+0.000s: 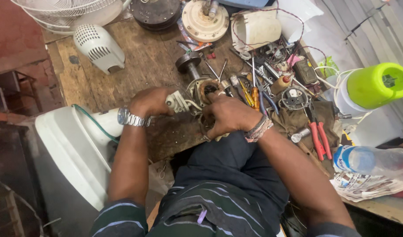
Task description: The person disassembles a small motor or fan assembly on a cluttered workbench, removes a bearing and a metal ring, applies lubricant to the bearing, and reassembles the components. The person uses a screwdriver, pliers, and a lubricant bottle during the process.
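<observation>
From the head camera, looking down, the two hands meet at the near edge of a worn wooden workbench (135, 57). The left hand (151, 101), with a metal watch (130, 118) at its wrist, is closed around the end of a white fan body (78, 145), close to a small white switch block (177, 102) that juts out to its right. The right hand (227, 115) (a woven band on its wrist) lies palm down with its fingers curled and clamped over a fan motor (206, 93), whose rusty copper winding shows just past the knuckles.

The motor sits between the two hands, touching the right fingers and just to the right of the left ones, so the right hand is the nearer. Its long axis looks to run from near to far, away from the body, though the hand hides much of it.

Further off on the bench stand a grey motor shaft (189, 63) and a white motor cover (100, 46). To the right lie a yellow-handled screwdriver (254, 95), red pliers (319, 139), a green-topped can (377, 84) and a plastic bottle (370, 160) resting on newspaper (364, 186).
</observation>
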